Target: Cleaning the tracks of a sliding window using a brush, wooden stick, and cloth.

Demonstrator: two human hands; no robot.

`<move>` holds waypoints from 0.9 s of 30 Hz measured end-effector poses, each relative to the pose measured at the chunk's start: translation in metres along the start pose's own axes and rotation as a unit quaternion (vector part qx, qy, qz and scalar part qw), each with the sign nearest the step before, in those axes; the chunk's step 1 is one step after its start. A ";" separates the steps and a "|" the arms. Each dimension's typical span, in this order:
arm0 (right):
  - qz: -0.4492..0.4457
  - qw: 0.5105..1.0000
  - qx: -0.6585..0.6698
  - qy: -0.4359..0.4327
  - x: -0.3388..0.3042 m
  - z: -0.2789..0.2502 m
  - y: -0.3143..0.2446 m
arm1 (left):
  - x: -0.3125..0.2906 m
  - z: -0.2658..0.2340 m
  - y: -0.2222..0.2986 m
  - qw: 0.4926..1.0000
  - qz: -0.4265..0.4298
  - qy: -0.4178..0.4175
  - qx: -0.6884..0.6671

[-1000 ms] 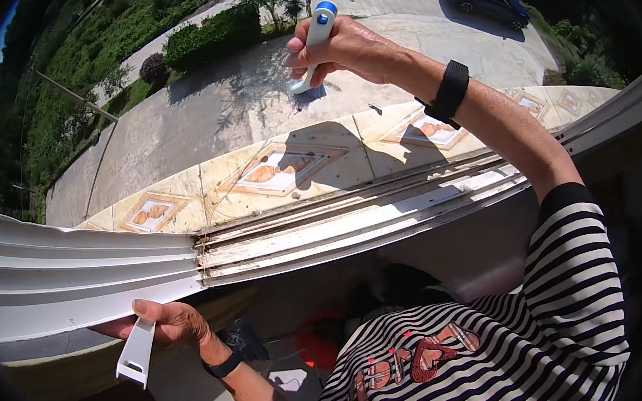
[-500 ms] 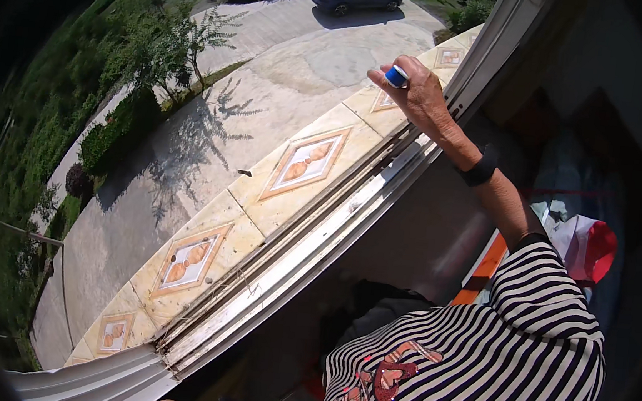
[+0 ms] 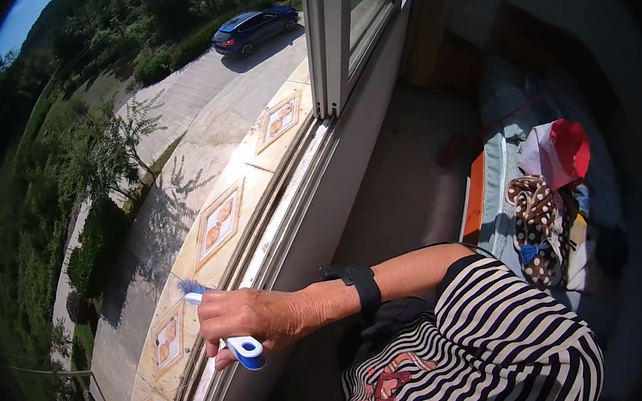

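My right hand (image 3: 240, 318) is closed around a small blue-and-white brush (image 3: 250, 354). The looped handle end sticks out near my thumb, while blue bristles (image 3: 190, 287) show past the far side of my knuckles. Brush and hand are over the dirty window track (image 3: 260, 253), beside the outer tiled sill (image 3: 180, 295). Whether the bristles touch the sill or the track, I cannot tell. A black band (image 3: 363, 288) circles my right wrist. My left hand is out of the picture.
A sliding window sash (image 3: 327, 54) stands at the far end of the track. Outside, a dark blue car (image 3: 252, 33) is parked on concrete. Indoors to the right lie a red-and-white bag (image 3: 561, 156), polka-dot cloth (image 3: 533, 209) and an orange board (image 3: 475, 198).
My right hand has come from the far end of the sill to the near part with the brush. The view has swung right, and my left hand has left the picture.
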State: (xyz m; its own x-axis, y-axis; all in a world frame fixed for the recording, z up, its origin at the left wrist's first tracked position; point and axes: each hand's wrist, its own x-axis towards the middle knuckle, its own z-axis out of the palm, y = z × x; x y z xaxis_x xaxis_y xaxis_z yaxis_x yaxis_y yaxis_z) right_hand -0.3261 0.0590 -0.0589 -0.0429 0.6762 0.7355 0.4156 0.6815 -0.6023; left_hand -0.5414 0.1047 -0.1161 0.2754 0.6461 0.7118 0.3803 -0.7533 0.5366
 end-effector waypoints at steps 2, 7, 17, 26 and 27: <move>0.006 0.999 -0.024 0.036 -0.017 -0.022 -0.025 | 0.001 0.007 0.002 0.998 0.007 -0.049 -0.048; 0.097 0.974 -0.118 0.167 -0.086 -0.047 -0.041 | -0.002 0.050 0.022 0.966 0.012 -0.202 -0.160; -0.017 0.977 0.021 0.213 -0.133 -0.027 -0.062 | -0.025 0.122 0.111 0.848 0.053 -0.445 -0.283; 0.388 0.820 0.296 0.300 -0.247 -0.169 -0.156 | -0.075 0.187 0.235 0.726 0.078 -0.614 -0.298; 0.348 0.812 0.305 0.356 -0.263 -0.178 -0.161 | -0.080 0.193 0.247 0.711 0.076 -0.634 -0.293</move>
State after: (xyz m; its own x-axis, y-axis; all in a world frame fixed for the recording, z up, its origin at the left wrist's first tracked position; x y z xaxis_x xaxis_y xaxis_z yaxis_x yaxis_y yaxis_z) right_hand -0.2200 -0.2780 -0.1000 0.6353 0.7721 0.0147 -0.4216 0.3627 -0.8311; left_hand -0.2990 -0.1093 -0.1279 0.9905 -0.1376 0.0000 -0.0706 -0.5079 0.8585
